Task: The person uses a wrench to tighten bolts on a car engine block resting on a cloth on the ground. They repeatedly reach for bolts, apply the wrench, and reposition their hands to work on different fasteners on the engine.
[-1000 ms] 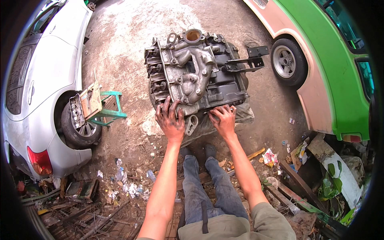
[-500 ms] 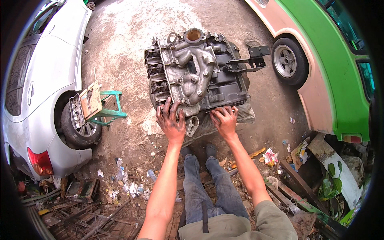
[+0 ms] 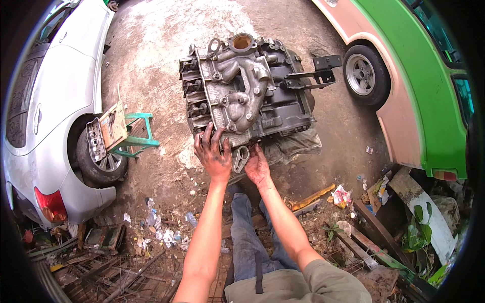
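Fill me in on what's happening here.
A person is working bare-handed on a partly stripped engine, which sits on a crumpled sheet. The left hand rests with fingers spread on the engine's near left corner. The right hand is at the near edge, beside a looped metal bracket; whether it grips anything is hard to tell. A silver car stands to the left and a green-and-peach vehicle to the right.

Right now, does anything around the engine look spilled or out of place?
Yes: crumpled litter lies strewn left of the person's legs, and scrap boards lie jumbled to their right; untidy footing beside the engine.
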Motion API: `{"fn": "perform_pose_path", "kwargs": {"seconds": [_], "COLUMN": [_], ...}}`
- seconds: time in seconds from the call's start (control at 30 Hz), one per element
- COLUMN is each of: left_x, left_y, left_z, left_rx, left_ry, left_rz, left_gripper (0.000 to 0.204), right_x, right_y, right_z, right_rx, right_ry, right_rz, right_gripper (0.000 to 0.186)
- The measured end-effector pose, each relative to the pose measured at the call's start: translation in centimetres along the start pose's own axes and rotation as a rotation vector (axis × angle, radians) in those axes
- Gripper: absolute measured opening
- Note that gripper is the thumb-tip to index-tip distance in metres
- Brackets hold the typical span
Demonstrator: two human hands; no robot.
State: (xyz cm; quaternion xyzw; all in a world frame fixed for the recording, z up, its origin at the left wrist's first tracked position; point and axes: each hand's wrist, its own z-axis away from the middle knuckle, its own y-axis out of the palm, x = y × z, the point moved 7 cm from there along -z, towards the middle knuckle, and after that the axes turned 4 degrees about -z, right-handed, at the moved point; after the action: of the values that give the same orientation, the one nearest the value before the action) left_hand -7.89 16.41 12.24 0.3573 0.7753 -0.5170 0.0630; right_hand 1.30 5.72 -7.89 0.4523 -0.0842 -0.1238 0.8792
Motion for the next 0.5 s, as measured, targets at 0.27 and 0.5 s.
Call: {"fn": "perform_pose_path", "kwargs": {"seconds": [0.27,0.5], "left_x": [0.0,-0.1], "left_y": [-0.1,-0.1], "left_z": [-0.1,-0.1], "left_rx": [0.009,0.014], "left_ry": [-0.006,-0.008], "left_rz": [0.011,0.012], "left_gripper": [0.032,0.032], "right_x": [6.4,10.7], "right_y": [1.5,10.8], "right_z": [3.9,5.1], "right_rx": [-0.115,0.16], "right_ry": [-0.435,-1.039], "right_rz": [0.71,1.83], "right_gripper": [0.007,0.011]}}
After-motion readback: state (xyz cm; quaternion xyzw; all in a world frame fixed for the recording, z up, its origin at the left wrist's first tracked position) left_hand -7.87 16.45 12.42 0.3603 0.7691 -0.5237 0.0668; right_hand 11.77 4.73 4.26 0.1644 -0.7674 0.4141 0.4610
